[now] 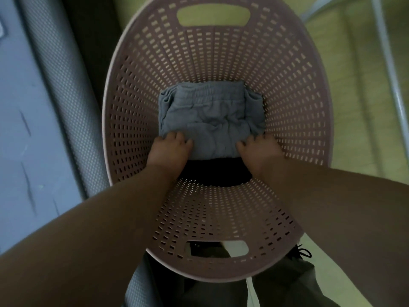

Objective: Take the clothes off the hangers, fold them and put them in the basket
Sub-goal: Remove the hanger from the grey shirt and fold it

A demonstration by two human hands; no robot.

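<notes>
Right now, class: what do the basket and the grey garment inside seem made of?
The laundry basket looks like moulded plastic, matte pink: regular slots, cut-out handles. The grey garment looks like soft woven cloth, perhaps cotton: wrinkles, gathered waistband.

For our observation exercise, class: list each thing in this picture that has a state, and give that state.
Basket: upright, open-topped, holding two garments.
Grey garment: folded, lying on the dark garment.
Dark garment: at the basket's bottom, partly covered.
Left hand: grips the grey garment's near edge.
Right hand: grips the same edge.
</notes>
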